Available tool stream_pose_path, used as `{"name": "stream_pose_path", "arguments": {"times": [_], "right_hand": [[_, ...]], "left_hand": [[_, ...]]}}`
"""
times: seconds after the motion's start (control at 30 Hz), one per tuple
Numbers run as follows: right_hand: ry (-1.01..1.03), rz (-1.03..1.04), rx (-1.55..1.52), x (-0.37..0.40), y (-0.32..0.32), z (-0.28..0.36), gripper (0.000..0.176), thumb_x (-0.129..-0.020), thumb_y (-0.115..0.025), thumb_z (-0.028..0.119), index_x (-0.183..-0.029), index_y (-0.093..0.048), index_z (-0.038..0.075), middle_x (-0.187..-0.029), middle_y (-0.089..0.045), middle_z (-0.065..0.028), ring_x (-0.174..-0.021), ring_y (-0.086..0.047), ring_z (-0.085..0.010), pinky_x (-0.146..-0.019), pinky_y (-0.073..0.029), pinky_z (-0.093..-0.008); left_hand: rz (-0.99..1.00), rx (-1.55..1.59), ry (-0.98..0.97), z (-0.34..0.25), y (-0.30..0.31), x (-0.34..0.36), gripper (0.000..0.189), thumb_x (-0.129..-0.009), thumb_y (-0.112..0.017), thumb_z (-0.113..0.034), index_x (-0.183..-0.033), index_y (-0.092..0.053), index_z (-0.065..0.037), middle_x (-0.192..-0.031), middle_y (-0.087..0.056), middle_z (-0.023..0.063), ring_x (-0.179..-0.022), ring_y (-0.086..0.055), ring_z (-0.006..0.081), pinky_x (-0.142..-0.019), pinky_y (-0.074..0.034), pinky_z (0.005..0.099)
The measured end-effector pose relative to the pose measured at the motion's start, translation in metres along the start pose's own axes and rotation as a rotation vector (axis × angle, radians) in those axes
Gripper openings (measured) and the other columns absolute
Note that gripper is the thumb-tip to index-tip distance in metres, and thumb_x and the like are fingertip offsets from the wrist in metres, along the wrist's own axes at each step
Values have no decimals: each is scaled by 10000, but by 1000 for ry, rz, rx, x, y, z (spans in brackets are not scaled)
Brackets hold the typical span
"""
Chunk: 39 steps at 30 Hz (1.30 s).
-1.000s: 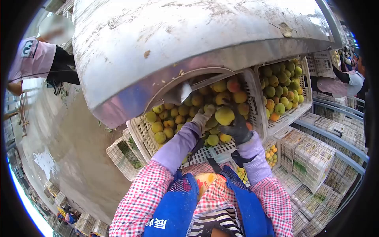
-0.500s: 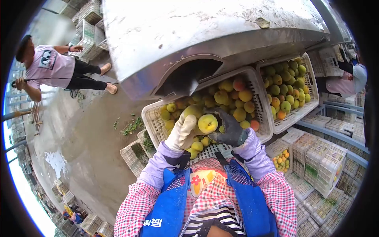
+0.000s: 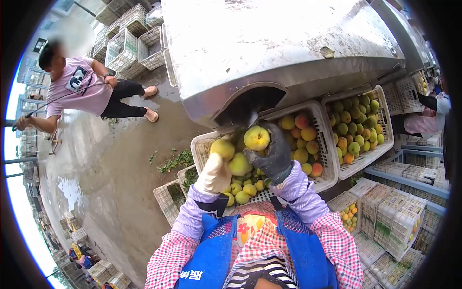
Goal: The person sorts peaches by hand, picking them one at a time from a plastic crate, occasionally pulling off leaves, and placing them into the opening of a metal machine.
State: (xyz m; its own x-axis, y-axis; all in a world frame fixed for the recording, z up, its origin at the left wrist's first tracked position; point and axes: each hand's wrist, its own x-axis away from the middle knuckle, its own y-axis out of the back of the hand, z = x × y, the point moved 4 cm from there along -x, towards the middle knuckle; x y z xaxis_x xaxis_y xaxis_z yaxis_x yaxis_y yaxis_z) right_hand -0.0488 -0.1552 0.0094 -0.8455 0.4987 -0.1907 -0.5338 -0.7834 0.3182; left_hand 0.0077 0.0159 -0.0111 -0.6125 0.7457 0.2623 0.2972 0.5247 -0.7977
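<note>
Above a white plastic crate (image 3: 329,166) of yellow-green fruit that look like peaches, both my gloved hands are at work. My left hand (image 3: 214,174), in a white glove, is closed round a yellow-green peach (image 3: 223,149); a second peach (image 3: 239,164) rests against its fingers. My right hand (image 3: 278,153), in a dark grey glove, grips a paler peach (image 3: 256,138) with its stem dimple facing me. Its lower fingers are near the second peach. More peaches (image 3: 243,192) lie in the crate beneath, some with red blush.
A metal machine (image 3: 288,38) with a chute opening (image 3: 252,103) overhangs the crate. Another full fruit crate (image 3: 365,164) stands to the right. Stacked crates (image 3: 390,216) and blue rails fill the right side. At left, a person (image 3: 79,86) stands holding a thin cord or rod on wet ground.
My right hand has lifted its peach up towards the chute. My left hand now shows two peaches at its fingers. The view has shifted, and the person at left has changed arm position.
</note>
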Motion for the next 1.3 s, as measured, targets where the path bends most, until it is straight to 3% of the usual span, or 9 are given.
{"name": "stream_pose_path", "arguments": {"times": [0.17,0.3,0.43,0.5,0.67,0.77,1.03,1.17,1.3], "right_hand": [[314,-4,376,-40,-16,1,708,-721,-857,270,-1340,-585,59,-1261,-598,-203,-1159,-569,-421,-1022,-453,-524],[336,-19,759,-61,-57,-48,570,-847,-732,331,-1338,-588,81,-1248,-617,-203,-1161,-580,-418,-1029,-440,-533],[65,613,894,-74,-53,-62,451,-926,-637,351,-1294,-623,92,-1201,-666,-198,-1107,-624,-384,-1022,-433,-532],[196,533,1023,-74,-68,-82,579,-870,-698,425,-1306,-632,50,-1201,-681,-184,-1112,-638,-351,-1054,-439,-488],[406,51,409,-36,-7,22,870,-773,-796,544,-1434,-549,36,-1294,-639,-149,-1289,-543,-372,-1120,-415,-453],[122,307,-118,3,-8,17,948,-723,-858,504,-1470,-509,36,-1388,-560,-182,-1329,-489,-408,-1142,-389,-479],[44,167,-23,19,-8,21,896,-685,-878,368,-1434,-520,31,-1411,-503,-222,-1299,-513,-409,-1110,-426,-477],[184,-62,42,10,-19,23,834,-707,-876,337,-1398,-537,16,-1348,-557,-228,-1234,-552,-408,-1082,-439,-472],[268,-4,422,-45,-37,-13,824,-727,-864,359,-1404,-536,24,-1323,-582,-223,-1233,-556,-409,-1081,-435,-488]], "left_hand": [[17,268,94,-18,36,30,969,-865,-698,-668,-1574,-333,-118,-1524,-452,158,-1142,-658,350,-946,-585,532],[31,225,35,-26,45,39,949,-871,-709,-647,-1569,-351,-114,-1519,-452,180,-1142,-653,359,-874,-615,483],[61,218,-28,-28,37,37,942,-865,-727,-633,-1563,-373,-109,-1530,-437,195,-1183,-635,383,-857,-620,463],[104,217,-61,-27,33,34,951,-848,-747,-631,-1552,-389,-102,-1527,-434,217,-1225,-608,418,-876,-617,451],[103,125,-65,-26,18,37,983,-831,-742,-662,-1538,-392,-76,-1468,-478,274,-1245,-591,433,-888,-618,431],[118,66,2,-21,15,38,981,-839,-721,-679,-1526,-396,-58,-1442,-494,288,-1155,-641,391,-846,-621,423],[60,-116,48,-9,-2,33,1005,-826,-723,-694,-1528,-382,-59,-1424,-505,258,-891,-717,326,-785,-622,425],[61,-112,57,-21,-23,32,1007,-832,-750,-652,-1578,-321,-130,-1442,-520,147,-1125,-644,289,-965,-552,458],[-82,-198,-49,-31,-13,19,945,-889,-740,-552,-1601,-282,-133,-1447,-521,96,-1180,-603,227,-962,-544,426]]}}
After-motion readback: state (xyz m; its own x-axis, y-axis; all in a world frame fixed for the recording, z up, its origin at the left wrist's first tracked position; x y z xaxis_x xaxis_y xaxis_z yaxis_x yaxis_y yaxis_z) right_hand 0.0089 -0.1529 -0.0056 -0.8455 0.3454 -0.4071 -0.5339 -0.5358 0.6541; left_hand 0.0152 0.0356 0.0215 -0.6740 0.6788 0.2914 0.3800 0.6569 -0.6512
